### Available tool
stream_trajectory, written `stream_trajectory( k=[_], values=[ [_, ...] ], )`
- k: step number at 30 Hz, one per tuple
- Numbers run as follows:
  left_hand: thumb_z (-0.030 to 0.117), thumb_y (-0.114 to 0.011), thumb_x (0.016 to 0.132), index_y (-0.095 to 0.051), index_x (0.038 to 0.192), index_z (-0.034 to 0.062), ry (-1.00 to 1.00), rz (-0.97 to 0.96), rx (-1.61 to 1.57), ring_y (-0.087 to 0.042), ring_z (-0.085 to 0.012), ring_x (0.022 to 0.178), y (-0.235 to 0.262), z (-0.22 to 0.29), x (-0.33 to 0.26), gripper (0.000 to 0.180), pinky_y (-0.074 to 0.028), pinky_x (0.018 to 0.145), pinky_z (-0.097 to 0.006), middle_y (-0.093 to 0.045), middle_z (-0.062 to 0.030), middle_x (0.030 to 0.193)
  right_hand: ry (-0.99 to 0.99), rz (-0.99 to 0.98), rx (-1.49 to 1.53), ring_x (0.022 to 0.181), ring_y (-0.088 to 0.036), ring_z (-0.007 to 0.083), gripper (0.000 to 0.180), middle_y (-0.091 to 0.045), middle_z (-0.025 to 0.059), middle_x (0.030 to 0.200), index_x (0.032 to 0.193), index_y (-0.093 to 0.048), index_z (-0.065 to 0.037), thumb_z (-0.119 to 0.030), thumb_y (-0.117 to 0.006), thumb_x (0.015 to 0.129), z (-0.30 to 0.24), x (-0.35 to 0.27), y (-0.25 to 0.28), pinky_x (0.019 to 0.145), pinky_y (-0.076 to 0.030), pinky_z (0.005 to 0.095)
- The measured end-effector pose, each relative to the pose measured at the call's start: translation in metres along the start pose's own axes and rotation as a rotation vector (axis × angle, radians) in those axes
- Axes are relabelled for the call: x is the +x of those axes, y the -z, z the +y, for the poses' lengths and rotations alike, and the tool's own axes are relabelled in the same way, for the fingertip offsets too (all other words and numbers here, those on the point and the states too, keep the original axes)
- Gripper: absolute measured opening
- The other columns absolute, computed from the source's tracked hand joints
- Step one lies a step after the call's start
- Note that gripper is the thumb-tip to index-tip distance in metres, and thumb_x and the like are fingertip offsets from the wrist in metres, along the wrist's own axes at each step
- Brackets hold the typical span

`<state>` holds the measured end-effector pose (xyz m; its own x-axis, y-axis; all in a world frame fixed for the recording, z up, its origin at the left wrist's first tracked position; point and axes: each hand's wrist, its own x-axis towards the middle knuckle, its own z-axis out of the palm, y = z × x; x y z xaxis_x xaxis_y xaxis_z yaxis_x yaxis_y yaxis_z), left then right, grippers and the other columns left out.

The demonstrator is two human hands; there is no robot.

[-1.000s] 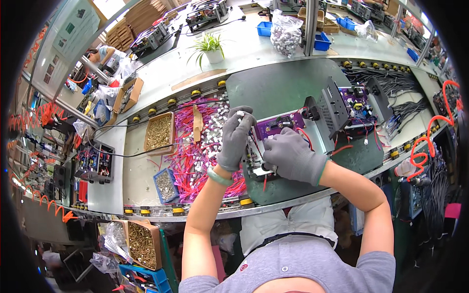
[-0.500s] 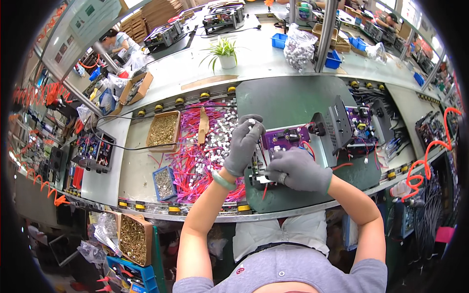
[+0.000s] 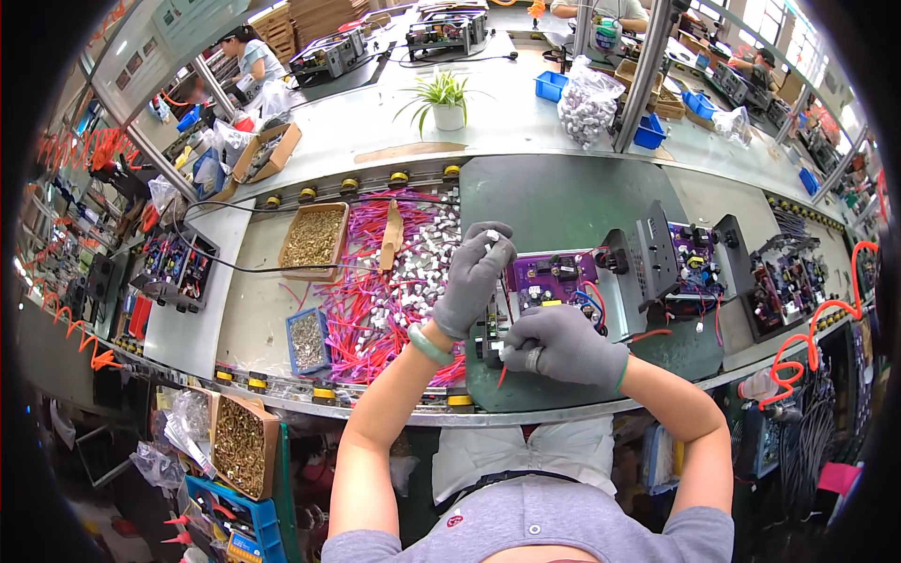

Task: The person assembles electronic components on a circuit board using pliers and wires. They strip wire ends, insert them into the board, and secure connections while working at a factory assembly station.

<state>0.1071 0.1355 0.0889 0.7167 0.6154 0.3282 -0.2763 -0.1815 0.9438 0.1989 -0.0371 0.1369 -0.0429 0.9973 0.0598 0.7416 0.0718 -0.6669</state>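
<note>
Handling small parts beside the purple circuit board (image 3: 537, 272), set over the green mat (image 3: 554, 199), seems the step in hand; a small white piece (image 3: 492, 235) is pinched narrowly by the left hand (image 3: 471, 281); what is gripped by the right hand (image 3: 565, 347) cannot be told; careful alignment seems needed next.

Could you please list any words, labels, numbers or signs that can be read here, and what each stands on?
None can be read reliably.
Posted sheets at upper left: too small and blurred.
Purple circuit board: any markings too small.
Red mark on the grey shirt: too small.
Blue-and-yellow item in the blue crate: too small.
</note>
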Motion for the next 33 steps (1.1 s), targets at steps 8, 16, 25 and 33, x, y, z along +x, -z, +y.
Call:
stream_trajectory(
  k=[8,16,25,33],
  values=[
    [0.014,-0.051,0.1,-0.066,0.089,-0.0008,0.031,0.037,-0.068,-0.054,-0.0142,0.1,0.042,0.004,-0.009,0.024,-0.043,0.09,-0.031,-0.057,-0.0079,0.117,0.153,0.257,-0.433,0.071,-0.065,0.027,0.018,-0.061,0.0063,0.075,0.078,-0.062,-0.011,-0.023,-0.074,0.078,-0.002,0.027,-0.031,0.074,-0.047,0.0426],
    [0.012,-0.049,0.1,-0.064,0.089,-0.0012,0.036,0.053,-0.059,-0.053,-0.0121,0.097,0.038,0.011,-0.011,0.022,-0.043,0.088,-0.029,-0.055,-0.0069,0.118,0.178,0.372,-0.418,0.07,-0.064,0.0251,0.02,-0.06,0.0052,0.074,0.077,-0.059,-0.011,-0.022,-0.075,0.075,-0.001,0.031,-0.044,0.072,-0.045,0.0421],
    [0.008,-0.048,0.099,-0.061,0.087,-0.0015,0.048,0.1,-0.043,-0.051,-0.0091,0.089,0.033,0.021,-0.016,0.02,-0.043,0.08,-0.026,-0.053,-0.0038,0.106,0.259,0.287,-0.455,0.069,-0.063,0.0242,0.021,-0.059,0.0041,0.074,0.077,-0.059,-0.011,-0.023,-0.076,0.074,0.002,0.032,-0.042,0.073,-0.044,0.0408],
    [0.007,-0.048,0.1,-0.061,0.091,-0.0025,0.127,0.182,-0.077,-0.054,-0.0115,0.086,0.03,0.024,-0.022,0.019,-0.045,0.079,-0.028,-0.056,-0.005,0.099,0.241,0.119,-0.502,0.071,-0.065,0.0254,0.02,-0.063,0.0059,0.075,0.084,-0.065,-0.01,-0.024,-0.075,0.074,-0.003,0.046,-0.036,0.073,-0.046,0.0397]
  ],
)
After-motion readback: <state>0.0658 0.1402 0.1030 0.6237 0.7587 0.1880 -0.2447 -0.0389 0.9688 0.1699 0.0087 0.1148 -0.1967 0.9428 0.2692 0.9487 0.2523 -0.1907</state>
